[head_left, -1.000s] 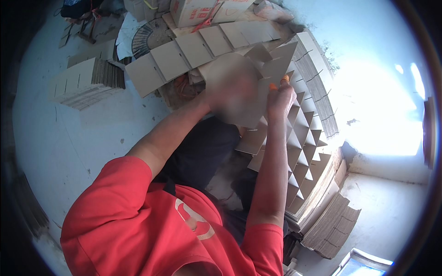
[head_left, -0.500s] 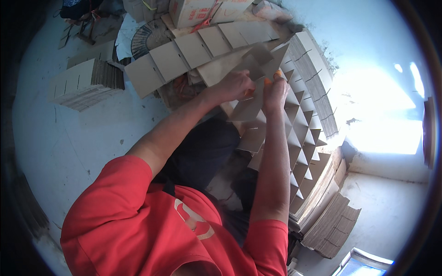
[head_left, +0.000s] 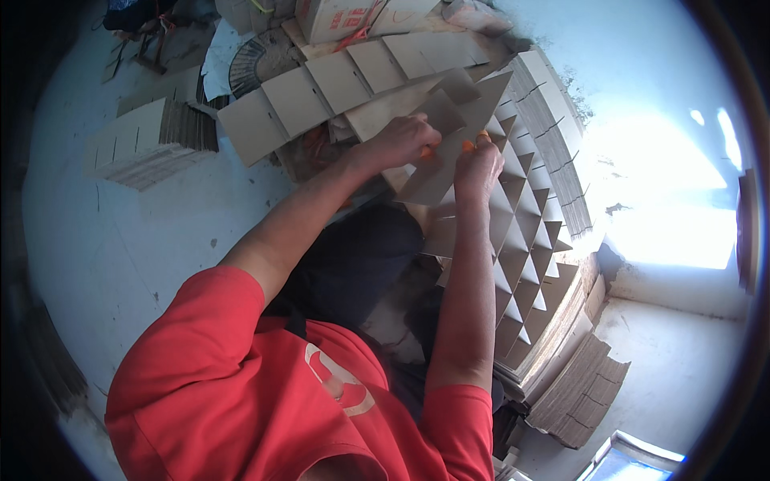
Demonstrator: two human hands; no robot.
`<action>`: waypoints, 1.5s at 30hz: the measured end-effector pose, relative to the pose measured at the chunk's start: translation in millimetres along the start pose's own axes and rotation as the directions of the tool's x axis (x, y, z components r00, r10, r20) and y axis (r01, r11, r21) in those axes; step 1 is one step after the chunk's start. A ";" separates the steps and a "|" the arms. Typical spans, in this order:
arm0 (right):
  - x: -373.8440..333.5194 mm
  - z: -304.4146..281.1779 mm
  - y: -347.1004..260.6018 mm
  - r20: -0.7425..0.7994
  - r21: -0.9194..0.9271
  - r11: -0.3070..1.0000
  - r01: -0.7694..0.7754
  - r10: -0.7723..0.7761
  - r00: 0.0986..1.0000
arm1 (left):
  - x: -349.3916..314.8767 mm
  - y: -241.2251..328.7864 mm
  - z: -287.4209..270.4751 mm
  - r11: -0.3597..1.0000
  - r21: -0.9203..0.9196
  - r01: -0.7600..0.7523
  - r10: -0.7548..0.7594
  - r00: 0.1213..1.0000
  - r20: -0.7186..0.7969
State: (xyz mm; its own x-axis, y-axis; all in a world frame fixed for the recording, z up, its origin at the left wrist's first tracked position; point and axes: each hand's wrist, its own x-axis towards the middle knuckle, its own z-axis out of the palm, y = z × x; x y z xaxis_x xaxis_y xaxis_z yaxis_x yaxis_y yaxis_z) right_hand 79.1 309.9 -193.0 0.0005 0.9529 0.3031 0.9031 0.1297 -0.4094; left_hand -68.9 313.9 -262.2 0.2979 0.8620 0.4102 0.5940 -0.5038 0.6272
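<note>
A lattice of grey-brown cardboard dividers, slotted crosswise into open cells, spreads out under and beyond my right hand. That hand is closed on a long cardboard divider strip standing at the lattice's left side, with orange finger covers on its fingertips. My left hand, also with orange on the fingers, is closed in a pinch at a shorter cardboard strip left of the lattice. Its fingertips are partly hidden, and the strip is slightly blurred.
A fanned row of slotted cardboard strips lies ahead on the left. More strips line the far right side of the lattice. Stacks stand on the floor at left and lower right. A printed carton sits at the back.
My left hand has shifted slightly left, and the short strip has moved with it. The long strip and lattice have tilted a little; my right hand has moved slightly nearer.
</note>
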 end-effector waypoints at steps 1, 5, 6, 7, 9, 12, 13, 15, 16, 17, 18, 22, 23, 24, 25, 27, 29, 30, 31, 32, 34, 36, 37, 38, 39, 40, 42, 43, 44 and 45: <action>2.4 1.3 3.2 0.025 -0.017 0.999 0.032 -0.032 0.999 | 0.9 -0.2 0.8 1.000 0.007 -0.004 0.004 1.000 -0.004; 1.9 -3.6 -7.1 0.041 -0.028 0.998 0.059 -0.058 0.997 | 2.1 -3.1 1.7 0.999 0.035 0.009 -0.009 1.000 -0.014; -1.0 -6.0 -12.9 0.020 -0.019 0.999 0.038 -0.038 0.999 | 2.6 -3.3 1.9 1.000 0.012 0.014 -0.014 1.000 -0.010; -1.9 -3.9 -13.2 0.029 -0.039 0.999 0.031 -0.030 0.999 | 1.3 -3.0 2.6 1.000 -0.012 0.018 -0.018 1.000 -0.005; -4.5 3.2 -8.7 0.051 -0.081 0.997 0.010 -0.006 0.999 | 1.6 -2.5 2.3 0.999 -0.030 0.025 -0.025 1.000 0.003; 3.3 3.9 -2.6 0.067 -0.083 0.988 0.133 -0.127 0.990 | 2.2 -3.0 1.7 1.000 -0.016 0.015 -0.014 1.000 0.007; 3.4 2.2 -4.1 0.055 -0.048 0.994 0.095 -0.092 0.994 | 2.7 -5.6 1.3 1.000 -0.008 0.000 0.000 1.000 0.003; 3.2 -3.1 -7.2 0.034 0.023 1.000 0.022 -0.022 0.999 | 4.5 -8.6 -1.1 1.000 -0.028 -0.011 0.011 1.000 0.018; 1.8 -1.6 -5.7 0.033 0.019 0.999 0.030 -0.030 0.999 | 6.0 -9.2 -3.4 0.998 -0.055 -0.007 0.009 0.999 0.037; -0.5 2.2 -2.5 0.033 0.015 0.999 0.038 -0.039 0.999 | 8.1 -10.0 -5.9 0.997 -0.082 -0.002 0.006 0.998 0.056; -3.2 5.8 2.6 0.033 0.009 0.999 0.037 -0.038 0.999 | 10.7 -8.6 -8.1 0.992 -0.122 0.031 -0.024 0.998 0.065; -1.2 11.0 11.8 0.008 0.009 1.000 0.029 -0.029 1.000 | 30.9 -6.3 -20.1 0.990 -0.080 0.117 -0.123 0.990 -0.063; -6.0 10.7 11.5 -0.013 0.020 1.000 0.021 -0.021 1.000 | 38.1 -5.2 -21.2 0.991 -0.021 0.133 -0.134 0.981 -0.138; -6.6 10.0 8.3 -0.032 0.035 0.999 0.026 -0.025 0.999 | 45.5 -9.7 -20.7 0.999 0.001 0.051 -0.050 0.983 -0.178; -5.8 12.1 12.3 -0.010 0.036 0.999 0.028 -0.028 1.000 | 54.1 -16.0 -15.0 0.999 0.023 -0.034 0.038 0.976 -0.214; -4.7 21.1 25.5 0.038 0.038 0.999 0.026 -0.028 0.999 | 69.9 -30.2 0.0 0.989 0.079 -0.126 0.141 0.964 -0.226; -4.8 22.5 20.7 0.057 0.063 0.998 0.021 -0.024 0.998 | 75.7 -46.0 8.8 0.979 0.152 -0.136 0.163 0.969 -0.186; -5.2 19.9 19.9 0.062 0.070 0.998 0.006 -0.010 0.998 | 78.2 -47.5 12.1 0.984 0.140 -0.107 0.129 0.979 -0.155; -7.6 18.3 17.9 0.039 0.075 0.997 -0.003 0.000 0.999 | 79.8 -48.9 14.9 0.988 0.130 -0.078 0.094 0.988 -0.124; -11.3 17.2 13.9 0.017 0.081 0.997 -0.009 0.008 1.000 | 80.8 -50.8 16.9 0.991 0.122 -0.047 0.058 0.994 -0.093; -13.2 14.0 8.9 0.001 0.079 0.997 -0.004 0.004 1.000 | 81.7 -56.1 19.9 0.988 0.105 -0.116 0.130 0.982 -0.136; -10.6 12.2 7.6 0.013 0.059 0.998 0.019 -0.020 1.000 | 81.5 -54.6 19.4 0.984 0.105 -0.142 0.153 0.983 -0.100; -7.7 10.0 7.7 0.056 0.027 1.000 0.000 -0.001 0.998 | 82.2 -51.4 16.4 0.984 0.112 -0.136 0.141 0.989 -0.040; -3.9 7.5 8.3 0.097 -0.007 1.000 -0.019 0.019 0.995 | 82.5 -47.5 14.4 0.984 0.120 -0.131 0.129 0.991 0.019; -0.2 5.6 7.1 0.140 -0.036 0.999 -0.027 0.032 0.990 | 81.8 -48.5 13.8 0.986 0.121 -0.118 0.117 0.993 0.017; 2.8 3.5 7.6 0.131 -0.001 1.000 -0.030 0.030 0.991 | 81.1 -49.4 13.5 0.987 0.122 -0.106 0.105 0.994 0.015; 8.0 1.1 8.2 0.115 0.069 0.997 -0.033 0.025 0.993 | 80.7 -53.8 13.9 0.988 0.116 -0.099 0.099 0.995 0.006; 6.6 3.1 7.0 0.101 0.075 0.997 -0.009 0.001 0.995 | 81.5 -57.5 14.2 0.988 0.110 -0.103 0.104 0.995 -0.001; 3.0 6.6 6.3 0.087 0.081 0.997 0.016 -0.023 0.996 | 81.7 -61.3 14.1 0.989 0.105 -0.107 0.109 0.994 -0.009; 0.1 9.3 9.1 0.070 0.083 0.996 0.032 -0.038 0.997 | 82.5 -58.9 13.3 0.988 0.112 -0.104 0.104 0.995 0.002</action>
State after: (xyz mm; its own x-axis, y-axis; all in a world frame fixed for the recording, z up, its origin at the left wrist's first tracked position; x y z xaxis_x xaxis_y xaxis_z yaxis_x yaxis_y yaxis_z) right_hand 83.4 313.7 -204.7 -0.0635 0.9643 0.2572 0.8641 0.1821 -0.4692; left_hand -69.3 415.5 -274.1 0.3599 0.8050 0.4717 0.6400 -0.5809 0.5030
